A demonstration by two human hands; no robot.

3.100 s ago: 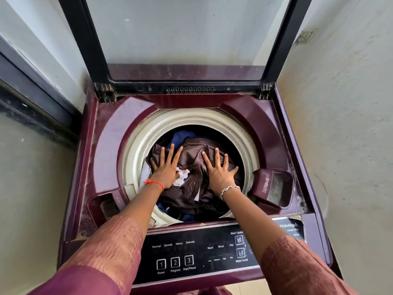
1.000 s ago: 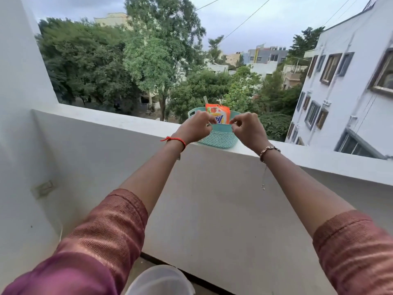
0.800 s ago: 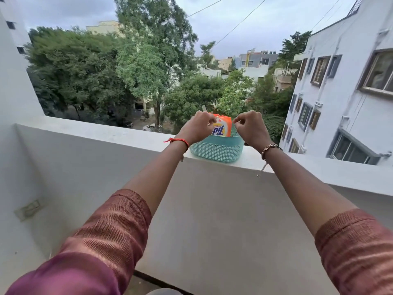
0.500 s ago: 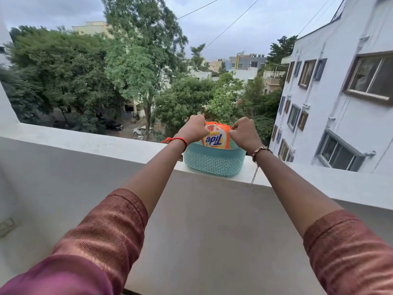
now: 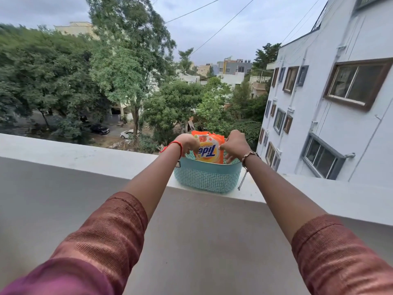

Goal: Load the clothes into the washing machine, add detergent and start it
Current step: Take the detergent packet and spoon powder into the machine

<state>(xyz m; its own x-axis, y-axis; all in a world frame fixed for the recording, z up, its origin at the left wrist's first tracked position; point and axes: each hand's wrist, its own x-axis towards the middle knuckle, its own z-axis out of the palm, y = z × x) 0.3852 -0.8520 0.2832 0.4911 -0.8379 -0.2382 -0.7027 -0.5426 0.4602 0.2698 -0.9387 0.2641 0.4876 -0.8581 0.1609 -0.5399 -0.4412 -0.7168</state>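
Note:
An orange Tide detergent packet (image 5: 209,151) stands upright in a teal woven basket (image 5: 207,179) on top of the white balcony wall. My left hand (image 5: 189,143), with a red thread at the wrist, pinches the packet's left edge. My right hand (image 5: 232,144), with a metal bracelet, pinches its right edge, fingers reaching down into the basket. The packet's lower part is hidden behind the basket rim. The washing machine and the clothes are out of view.
The white parapet ledge (image 5: 85,155) runs across the view, with an open drop to trees and a street beyond it. A pale multi-storey building (image 5: 331,107) rises at the right. The grey inner face of the wall (image 5: 202,241) fills the foreground.
I have turned from the washing machine drum to the balcony wall. Both hands stay on the packet, which now stands higher out of the basket, and the view has tilted upward.

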